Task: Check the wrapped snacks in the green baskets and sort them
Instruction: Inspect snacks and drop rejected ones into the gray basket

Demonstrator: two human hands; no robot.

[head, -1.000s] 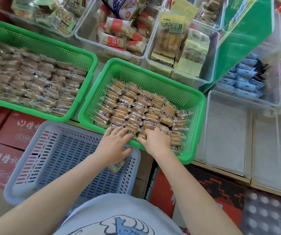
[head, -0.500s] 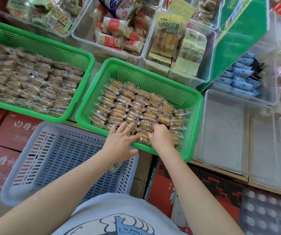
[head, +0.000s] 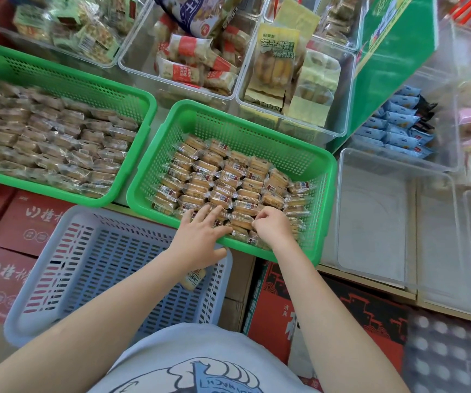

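Bare floor behind packed snacks (head: 223, 182)

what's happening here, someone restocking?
A person is going through small wrapped snacks in the right-hand green basket. The left hand lies with fingers spread over the packets in the near row, while the right hand has its fingers curled at a packet by the near edge. A second green basket to the left is also full of wrapped snacks. Below them, a grey-blue basket holds one packet, partly hidden under the left wrist.
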